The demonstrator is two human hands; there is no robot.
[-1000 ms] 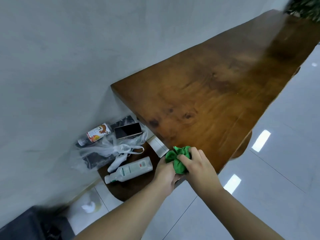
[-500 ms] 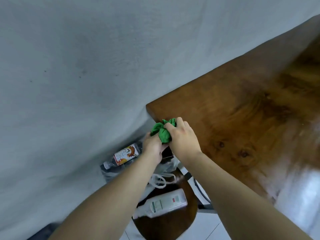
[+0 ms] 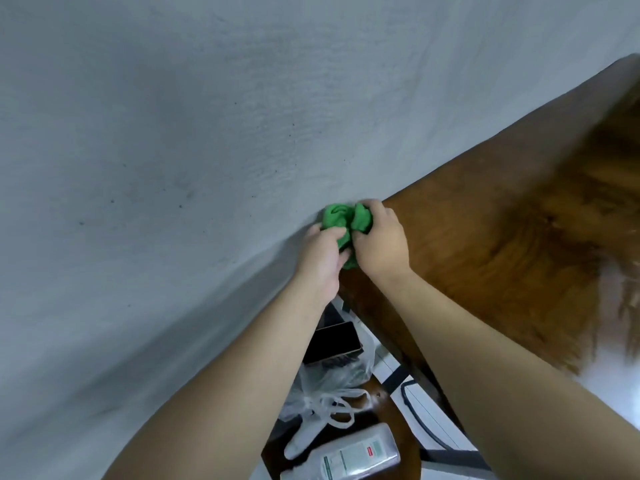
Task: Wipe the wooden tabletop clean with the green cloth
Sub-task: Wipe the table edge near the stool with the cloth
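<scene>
A bunched green cloth [image 3: 341, 218] sits at the far left corner of the dark wooden tabletop [image 3: 502, 244], right against the wall. My left hand [image 3: 320, 252] grips its left side from below. My right hand [image 3: 381, 240] is closed over its right side, pressing it on the wood. Part of the cloth is hidden under my fingers. The tabletop runs off to the upper right and looks blurred there.
A grey wall [image 3: 173, 168] borders the table's far edge. Below the table's left end, a low wooden stool [image 3: 391, 407] holds a phone [image 3: 334, 341], a clear plastic bag [image 3: 332, 386] and a white bottle [image 3: 356, 455]. A black cable [image 3: 415, 410] lies on the floor.
Both hands carried the cloth from the table's near left edge up to its far left corner by the wall. The view has closed in on that corner.
</scene>
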